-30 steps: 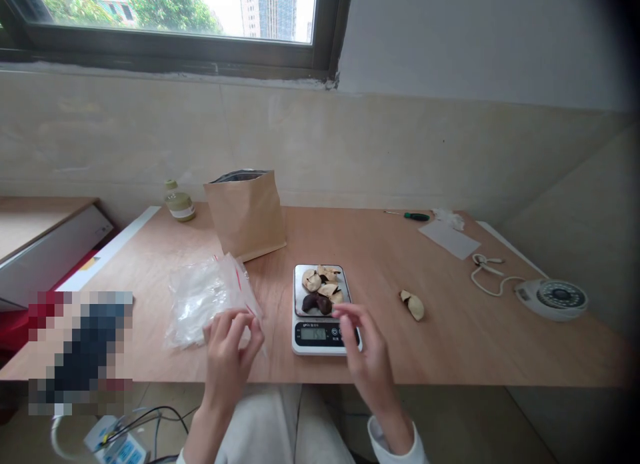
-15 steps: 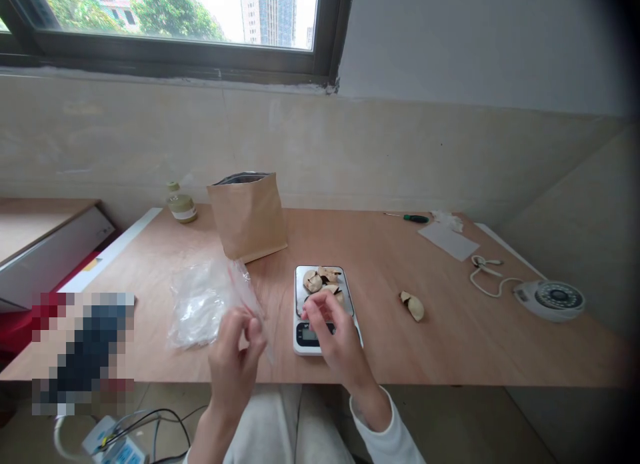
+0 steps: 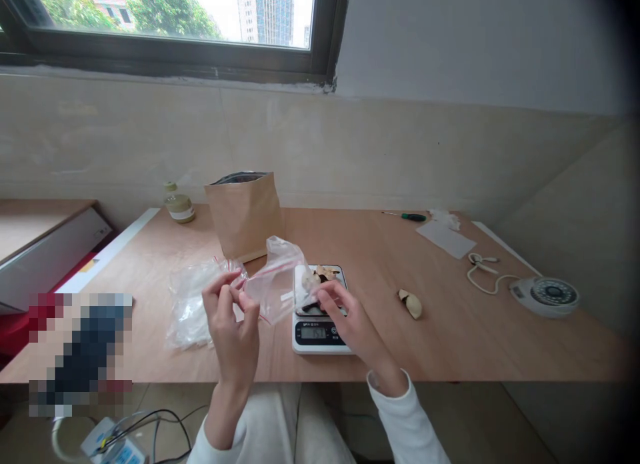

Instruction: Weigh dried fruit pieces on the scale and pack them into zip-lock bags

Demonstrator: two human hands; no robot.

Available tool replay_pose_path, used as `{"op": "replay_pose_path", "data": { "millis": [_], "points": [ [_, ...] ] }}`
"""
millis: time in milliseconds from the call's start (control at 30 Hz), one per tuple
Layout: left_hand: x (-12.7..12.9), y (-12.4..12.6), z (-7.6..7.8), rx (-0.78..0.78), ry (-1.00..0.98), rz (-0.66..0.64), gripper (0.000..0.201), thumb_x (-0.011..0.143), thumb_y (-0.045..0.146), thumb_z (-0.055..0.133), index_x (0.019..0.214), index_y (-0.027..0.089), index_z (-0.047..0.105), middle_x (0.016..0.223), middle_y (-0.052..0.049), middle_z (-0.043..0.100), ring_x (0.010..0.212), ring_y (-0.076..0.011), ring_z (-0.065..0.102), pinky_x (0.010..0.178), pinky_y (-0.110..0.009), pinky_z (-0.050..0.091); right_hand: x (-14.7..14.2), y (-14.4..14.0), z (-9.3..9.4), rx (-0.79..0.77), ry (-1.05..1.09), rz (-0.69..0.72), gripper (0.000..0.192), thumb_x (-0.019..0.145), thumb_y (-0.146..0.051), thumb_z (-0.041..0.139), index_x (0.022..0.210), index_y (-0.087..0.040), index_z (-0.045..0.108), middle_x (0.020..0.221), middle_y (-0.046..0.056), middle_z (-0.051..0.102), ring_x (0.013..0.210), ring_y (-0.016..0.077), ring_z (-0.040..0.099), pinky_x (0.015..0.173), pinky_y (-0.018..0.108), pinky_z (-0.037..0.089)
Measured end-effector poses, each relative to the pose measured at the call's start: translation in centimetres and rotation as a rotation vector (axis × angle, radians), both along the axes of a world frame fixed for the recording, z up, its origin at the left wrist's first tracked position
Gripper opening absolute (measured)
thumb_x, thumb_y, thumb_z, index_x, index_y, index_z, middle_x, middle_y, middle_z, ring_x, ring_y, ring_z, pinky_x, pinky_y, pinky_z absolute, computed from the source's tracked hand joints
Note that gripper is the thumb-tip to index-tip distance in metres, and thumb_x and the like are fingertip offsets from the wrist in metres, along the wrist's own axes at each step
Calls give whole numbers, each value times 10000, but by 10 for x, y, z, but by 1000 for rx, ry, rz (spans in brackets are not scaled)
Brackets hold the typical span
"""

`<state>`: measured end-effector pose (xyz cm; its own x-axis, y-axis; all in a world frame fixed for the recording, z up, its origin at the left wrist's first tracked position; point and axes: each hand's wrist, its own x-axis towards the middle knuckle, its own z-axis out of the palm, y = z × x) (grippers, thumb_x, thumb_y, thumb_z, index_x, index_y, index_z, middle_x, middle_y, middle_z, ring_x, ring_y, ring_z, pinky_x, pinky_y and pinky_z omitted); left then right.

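A clear zip bag (image 3: pixel 273 294) now stretches between the hands, where half a second ago the right hand (image 3: pixel 353 321) was over the scale (image 3: pixel 320 349). The left hand (image 3: pixel 233 324) pinches its near end and the right its far end. It overlaps the scale's left side, near the middle of the table's (image 3: pixel 373 257) front edge.

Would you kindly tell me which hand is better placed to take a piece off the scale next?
Probably the right hand: its fingertips are over the scale, close to the pieces. The left hand is left of the scale, nearer the bag pile. A clear bag hangs between both hands.
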<state>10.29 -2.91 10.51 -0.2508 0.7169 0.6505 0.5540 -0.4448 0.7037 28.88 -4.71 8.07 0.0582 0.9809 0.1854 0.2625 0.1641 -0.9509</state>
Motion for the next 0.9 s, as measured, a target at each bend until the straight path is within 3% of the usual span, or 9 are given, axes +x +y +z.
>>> {"op": "replay_pose_path", "data": {
  "millis": [167, 300, 467, 567, 633, 733, 833, 900],
  "points": [
    [11, 8, 0, -94, -20, -151, 171, 831, 149, 467, 671, 194, 428, 1332, -82, 512, 1181, -197, 525, 990, -364, 417, 15, 1, -33, 113, -430, -464, 274, 890, -417, 477, 1009, -183, 555, 989, 103, 573, 953, 255, 509, 856, 410, 400],
    [13, 10, -5, -165, 30, -141, 150, 828, 160, 464, 688, 199, 432, 1366, -99, 516, 1225, -225, 504, 1004, -395, 386, 19, 5, -57, 61, -695, -543, 264, 859, -379, 518, 1007, -170, 584, 990, 125, 565, 922, 283, 479, 793, 421, 392],
    [13, 11, -11, -229, 12, -162, 126, 831, 170, 463, 710, 206, 461, 1351, -89, 535, 1215, -211, 508, 966, -359, 406, 20, 5, -60, 36, -801, -585, 193, 846, -345, 533, 883, -187, 637, 990, 124, 567, 900, 289, 477, 759, 410, 366],
    [12, 12, -14, -270, -13, -149, 104, 829, 185, 464, 800, 199, 563, 1296, -84, 577, 1124, -199, 561, 929, -342, 429, 21, 2, -48, 52, -780, -631, 170, 830, -337, 556, 857, -189, 634, 952, 113, 585, 881, 289, 488, 751, 407, 357],
    [13, 12, -14, -310, -26, -144, 227, 833, 194, 463, 1001, 196, 614, 1225, -79, 617, 1030, -184, 594, 900, -337, 444, 17, -1, -32, 98, -738, -681, 162, 832, -335, 561, 868, -188, 619, 928, 106, 597, 880, 284, 495, 755, 399, 356],
    [15, 11, -14, -355, -38, -153, 425, 847, 211, 456, 1264, 196, 536, 1106, -68, 661, 901, -164, 607, 860, -325, 455, 2, 0, 0, 205, -651, -681, 146, 848, -314, 565, 918, -189, 590, 927, 87, 616, 887, 260, 513, 784, 382, 360],
    [18, 10, -13, -357, -38, -166, 425, 876, 249, 438, 1289, 215, 531, 1175, -72, 642, 882, -160, 601, 844, -310, 453, -19, 7, 27, 288, -628, -541, 132, 868, -301, 563, 960, -212, 591, 962, 63, 629, 917, 239, 531, 827, 377, 355],
    [18, 8, -14, -356, -55, -178, 396, 897, 291, 425, 1269, 230, 548, 1253, -76, 610, 879, -158, 604, 828, -303, 455, -27, 11, 35, 324, -655, -397, 152, 880, -299, 557, 1013, -238, 598, 1023, 54, 622, 964, 232, 537, 871, 387, 345]
  ]
}}
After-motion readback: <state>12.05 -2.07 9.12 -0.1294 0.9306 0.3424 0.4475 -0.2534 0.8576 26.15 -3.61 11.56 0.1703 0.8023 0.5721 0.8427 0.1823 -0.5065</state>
